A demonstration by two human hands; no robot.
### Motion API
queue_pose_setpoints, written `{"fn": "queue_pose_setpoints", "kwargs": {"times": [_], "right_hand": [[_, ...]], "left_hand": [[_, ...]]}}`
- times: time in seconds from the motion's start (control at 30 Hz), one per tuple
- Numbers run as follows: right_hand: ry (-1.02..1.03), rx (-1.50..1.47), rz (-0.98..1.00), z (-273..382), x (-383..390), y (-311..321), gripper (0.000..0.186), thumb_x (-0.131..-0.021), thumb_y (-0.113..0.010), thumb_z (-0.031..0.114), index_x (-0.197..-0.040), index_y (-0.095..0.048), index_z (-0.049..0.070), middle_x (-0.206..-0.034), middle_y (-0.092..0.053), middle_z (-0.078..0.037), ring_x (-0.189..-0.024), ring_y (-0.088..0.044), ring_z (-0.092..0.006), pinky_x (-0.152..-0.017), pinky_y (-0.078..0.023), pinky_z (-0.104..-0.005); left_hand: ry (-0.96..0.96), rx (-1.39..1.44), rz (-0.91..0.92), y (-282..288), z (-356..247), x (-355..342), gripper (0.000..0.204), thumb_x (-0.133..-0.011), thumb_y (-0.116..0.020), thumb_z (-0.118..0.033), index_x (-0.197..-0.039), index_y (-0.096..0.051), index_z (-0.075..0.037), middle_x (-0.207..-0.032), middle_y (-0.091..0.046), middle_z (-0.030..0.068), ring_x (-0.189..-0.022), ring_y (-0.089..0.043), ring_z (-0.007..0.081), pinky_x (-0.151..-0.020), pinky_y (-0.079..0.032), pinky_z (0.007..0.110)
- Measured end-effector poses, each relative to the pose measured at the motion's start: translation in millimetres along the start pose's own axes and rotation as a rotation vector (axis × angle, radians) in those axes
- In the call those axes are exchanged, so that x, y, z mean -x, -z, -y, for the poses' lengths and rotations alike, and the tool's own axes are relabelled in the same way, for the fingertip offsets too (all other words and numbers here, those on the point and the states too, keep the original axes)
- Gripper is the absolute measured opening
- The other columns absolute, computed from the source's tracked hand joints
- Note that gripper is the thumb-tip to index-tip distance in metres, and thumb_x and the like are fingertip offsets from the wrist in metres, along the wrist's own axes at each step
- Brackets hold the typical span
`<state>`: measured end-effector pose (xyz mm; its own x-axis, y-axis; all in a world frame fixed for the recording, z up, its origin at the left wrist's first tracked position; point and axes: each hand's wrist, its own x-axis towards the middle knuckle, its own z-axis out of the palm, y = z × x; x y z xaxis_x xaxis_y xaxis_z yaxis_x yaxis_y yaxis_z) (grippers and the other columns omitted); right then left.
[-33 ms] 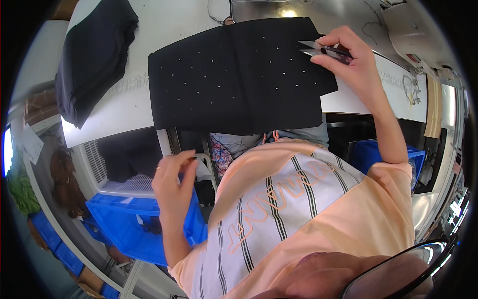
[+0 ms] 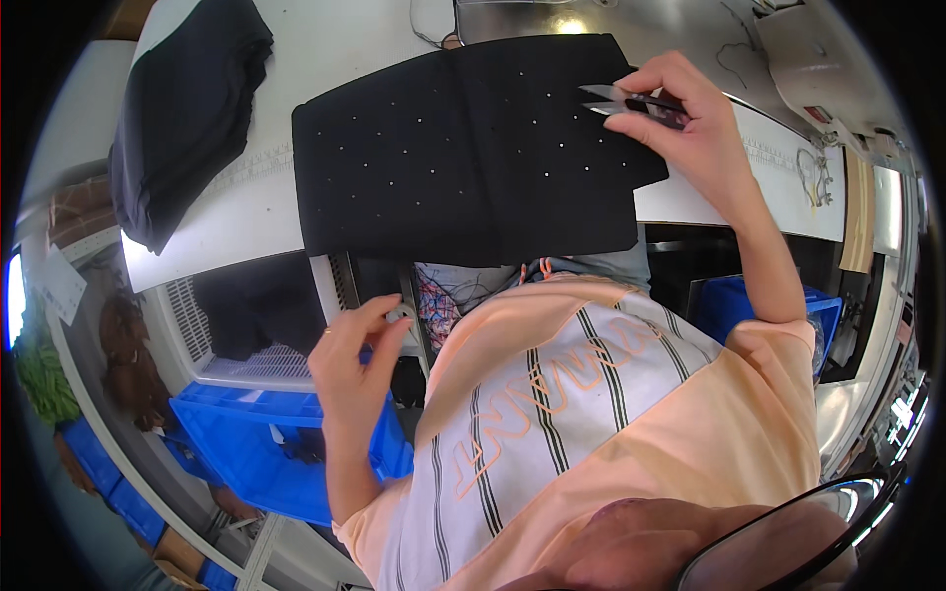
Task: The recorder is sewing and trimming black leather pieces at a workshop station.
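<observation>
My right hand [image 2: 695, 138] is closed on small dark-handled thread snips [image 2: 641, 103], their silver blades pointing left over the upper right of a black fabric piece [image 2: 394, 217]. This piece lies across the white table [image 2: 266, 197], dotted with small pale spots on both halves and with a fold or seam down its middle. My left hand [image 2: 360, 364] is below the fabric's lower edge, above the bins, fingers curved and apart with nothing clear in them.
Folded dark fabric [image 2: 182, 108] lies at the table's left. Below are a white perforated basket [image 2: 182, 305] with dark cloth and a blue crate [image 2: 236, 443]; another blue bin [image 2: 724, 305] is at right. A metal surface [image 2: 532, 20] with loose cords borders the back.
The snips and my right hand have shifted slightly left and down over the fabric. My left hand has moved a little to the right.
</observation>
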<state>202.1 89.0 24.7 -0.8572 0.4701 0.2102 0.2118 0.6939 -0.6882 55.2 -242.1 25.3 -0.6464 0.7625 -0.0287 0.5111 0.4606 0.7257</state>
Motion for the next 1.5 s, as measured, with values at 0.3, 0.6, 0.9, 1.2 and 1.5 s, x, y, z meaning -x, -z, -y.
{"fn": "queue_pose_setpoints", "kwargs": {"times": [0.3, 0.6, 0.9, 1.2, 1.5], "right_hand": [[0.239, 0.116, 0.143, 33, -11, -46, 0.030, -0.073, -0.079, 0.022, -0.092, -0.062, 0.004, -0.086, -0.056, -0.004, -0.067, -0.058, -0.0190, -0.054, -0.046, -0.0280], [0.381, 0.217, 0.129, 32, -18, -55, 0.028, -0.078, -0.072, 0.031, -0.085, -0.056, 0.009, -0.086, -0.053, -0.002, -0.067, -0.062, -0.0212, -0.054, -0.049, -0.0315], [0.387, 0.182, 0.114, 34, -20, -55, 0.028, -0.073, -0.077, 0.023, -0.081, -0.059, 0.004, -0.080, -0.055, -0.004, -0.060, -0.058, -0.0219, -0.050, -0.044, -0.0309], [0.374, 0.162, 0.068, 32, -18, -60, 0.025, -0.073, -0.078, 0.019, -0.083, -0.060, 0.004, -0.080, -0.055, -0.003, -0.063, -0.058, -0.0197, -0.052, -0.045, -0.0286], [0.099, -0.207, -0.103, -5, -22, -27, 0.019, -0.079, -0.076, 0.015, -0.085, -0.063, 0.002, -0.079, -0.060, 0.000, -0.070, -0.055, -0.0084, -0.064, -0.045, -0.0233]], "left_hand": [[-0.532, -0.258, -0.241, -50, -24, -50, 0.027, -0.068, -0.075, -0.003, -0.095, -0.071, -0.004, -0.100, -0.064, 0.0069, -0.086, -0.059, 0.0211, -0.074, -0.044, 0.031], [-0.540, -0.229, -0.246, -55, -18, -57, 0.028, -0.066, -0.074, -0.005, -0.094, -0.072, -0.006, -0.105, -0.066, 0.0070, -0.090, -0.060, 0.0206, -0.078, -0.042, 0.031], [-0.555, -0.215, -0.262, -56, -14, -58, 0.028, -0.066, -0.073, -0.005, -0.094, -0.073, -0.006, -0.104, -0.066, 0.0072, -0.087, -0.060, 0.0205, -0.077, -0.042, 0.031], [-0.555, -0.194, -0.267, -58, -11, -58, 0.027, -0.067, -0.073, -0.004, -0.093, -0.073, -0.006, -0.105, -0.066, 0.0070, -0.088, -0.060, 0.0208, -0.077, -0.042, 0.031], [-0.574, -0.508, -0.178, -60, -47, -47, 0.047, -0.074, -0.066, -0.012, -0.121, -0.061, -0.009, -0.131, -0.053, 0.0120, -0.118, -0.051, 0.0284, -0.092, -0.041, 0.042]]}}
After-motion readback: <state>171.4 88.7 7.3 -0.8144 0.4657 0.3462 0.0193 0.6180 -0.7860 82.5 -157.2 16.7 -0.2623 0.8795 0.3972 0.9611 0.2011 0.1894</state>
